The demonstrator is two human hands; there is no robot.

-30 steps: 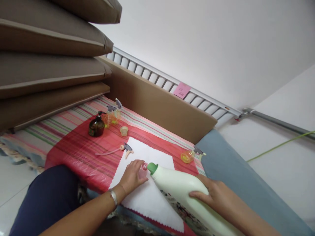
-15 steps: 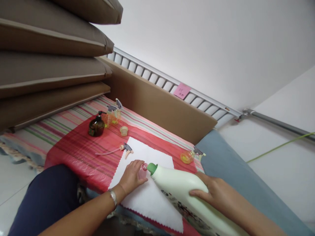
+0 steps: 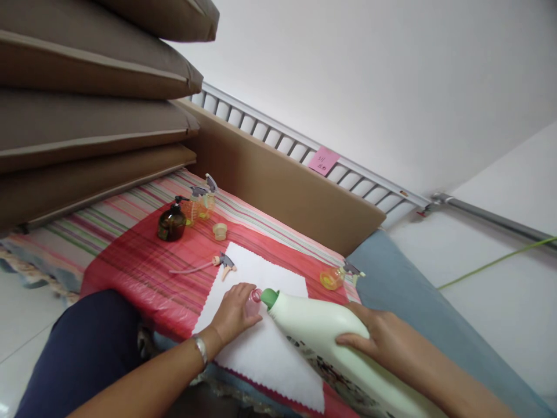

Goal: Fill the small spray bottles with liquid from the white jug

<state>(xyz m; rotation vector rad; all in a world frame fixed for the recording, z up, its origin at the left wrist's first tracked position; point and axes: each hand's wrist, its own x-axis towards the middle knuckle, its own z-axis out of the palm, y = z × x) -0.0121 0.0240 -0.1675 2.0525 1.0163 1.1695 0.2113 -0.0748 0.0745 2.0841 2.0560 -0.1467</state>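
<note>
While the left hand point(image 3: 232, 312) curls its fingers closed around the small pink bottle point(image 3: 253, 302) on the white cloth point(image 3: 265, 354) near the worktop's point(image 3: 130, 255) front edge, the right hand point(image 3: 378, 343) grips the tilted white jug point(image 3: 313, 332), its green spout point(image 3: 269, 298) touching the bottle's mouth. Filling looks under way, though the level inside cannot be told. The loose spray head point(image 3: 226, 265) lies at the cloth's far corner, not yet fitted.

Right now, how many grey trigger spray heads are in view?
4 trigger heads: two on small bottles beside the brown bottle, one loose at the white cloth's edge, one on the yellow bottle at right.
</note>
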